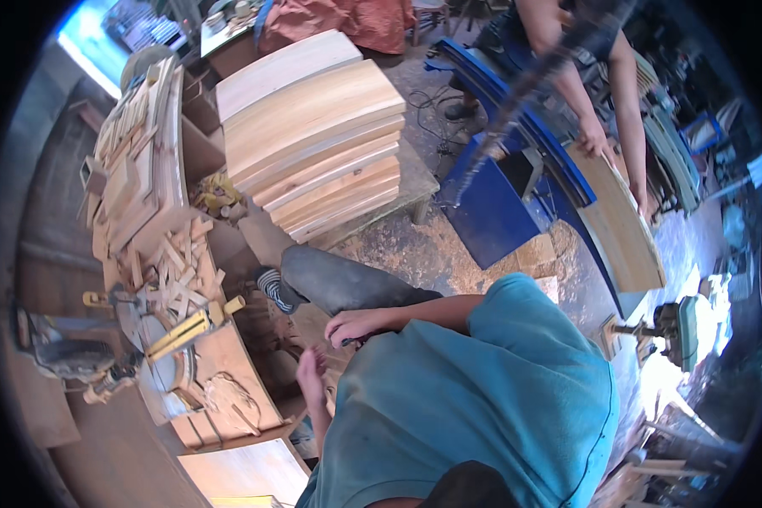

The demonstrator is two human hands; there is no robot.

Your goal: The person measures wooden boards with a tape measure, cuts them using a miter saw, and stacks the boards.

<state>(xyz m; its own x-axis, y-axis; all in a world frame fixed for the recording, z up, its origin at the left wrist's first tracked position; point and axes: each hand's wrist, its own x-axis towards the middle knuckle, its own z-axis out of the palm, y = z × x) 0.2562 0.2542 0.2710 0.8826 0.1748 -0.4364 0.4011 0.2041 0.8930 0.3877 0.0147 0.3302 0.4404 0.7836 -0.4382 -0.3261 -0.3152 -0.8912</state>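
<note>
At your waist, beside the littered workbench: both hands close together, one small dark object at the right fingers

Your right hand (360, 325) lies across the front of your teal shirt (466, 398), near its hem. Its fingers are bent, with a small dark object (347, 342) just under them; whether they grip it or only touch it, you cannot be told from this view. Your left hand (311, 366) is raised just beside it, apart from it, blurred, fingers loosely spread and with nothing visible in them.

To your left is a light-brown wooden workbench (262, 408), bearing a heap of pale wood offcuts (178, 275) and a long yellow bar-shaped tool (182, 335). Ahead of your dark-trousered leg (347, 278), a stack of pale, curved wooden boards (313, 127) rests on a low wooden table (421, 190).

Ahead and to your right, a co-worker's hands (593, 135) rest along the edge of a curved tan board (622, 224) at a blue metal machine (495, 203). Sawdust (423, 241) covers the floor nearby.
</note>
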